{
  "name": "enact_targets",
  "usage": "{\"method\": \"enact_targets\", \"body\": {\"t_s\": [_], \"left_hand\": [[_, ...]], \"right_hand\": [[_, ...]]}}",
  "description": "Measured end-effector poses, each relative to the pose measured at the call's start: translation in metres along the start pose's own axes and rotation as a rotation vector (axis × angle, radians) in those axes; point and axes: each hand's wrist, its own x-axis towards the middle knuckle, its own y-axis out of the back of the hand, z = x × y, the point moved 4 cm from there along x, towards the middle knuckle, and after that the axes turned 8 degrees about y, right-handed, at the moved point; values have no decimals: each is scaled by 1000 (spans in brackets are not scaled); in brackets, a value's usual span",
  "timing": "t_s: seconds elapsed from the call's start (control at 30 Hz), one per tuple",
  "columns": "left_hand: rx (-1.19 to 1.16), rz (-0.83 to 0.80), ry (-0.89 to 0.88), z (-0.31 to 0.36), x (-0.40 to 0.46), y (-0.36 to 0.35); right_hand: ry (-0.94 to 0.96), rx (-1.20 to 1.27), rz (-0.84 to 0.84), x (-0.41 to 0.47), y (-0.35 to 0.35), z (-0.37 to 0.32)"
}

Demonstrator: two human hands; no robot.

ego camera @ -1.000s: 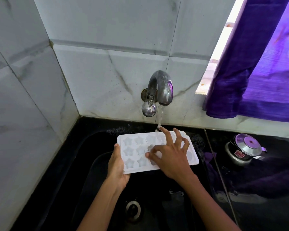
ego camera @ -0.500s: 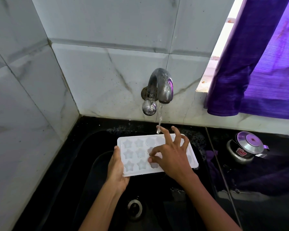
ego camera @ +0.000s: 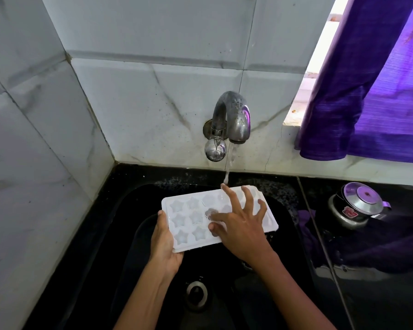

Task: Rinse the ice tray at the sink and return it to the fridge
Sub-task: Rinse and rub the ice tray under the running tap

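black counter (ego camera: 379, 303) carries a steel lidded pot (ego camera: 357, 207).

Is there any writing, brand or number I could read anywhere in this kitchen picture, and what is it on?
Red label on the metal pot: it carries print, but it is too small and blurred to read.
Ice tray, tap, wall tiles and curtain: no writing visible.
So nothing here can be quoted.

1 ice tray (ego camera: 188, 217), 1 tap (ego camera: 231, 120), 1 kettle (ego camera: 358, 208).
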Motion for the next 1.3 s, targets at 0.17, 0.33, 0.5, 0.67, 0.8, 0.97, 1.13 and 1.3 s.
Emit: {"method": "enact_targets", "body": {"t_s": [0.17, 0.33, 0.5, 0.67, 0.8, 0.97, 1.13, 1.3], "left_hand": [[-36, 13, -47, -2, -2, 2], [-80, 10, -122, 6, -6, 3], [-76, 18, -168, 8, -6, -6], [-48, 7, -164, 5, -5, -8], [-8, -5, -186, 9, -6, -11], [27, -2, -181, 9, -2, -14], [64, -13, -180, 5, -1, -11], [88, -34, -138, 3, 1, -15]], "right_hand": [[-180, 207, -26, -2, 6, 9], [-203, 306, 9, -14, 6, 2], [-104, 159, -66, -23, -1, -1], [-112, 78, 57, -21, -3, 2], [-129, 63, 94, -25, -6, -2], [-140, -14, 125, -31, -6, -4], [-133, -41, 131, -33, 10, 2], [-39, -40, 41, -34, 8, 8]]}}
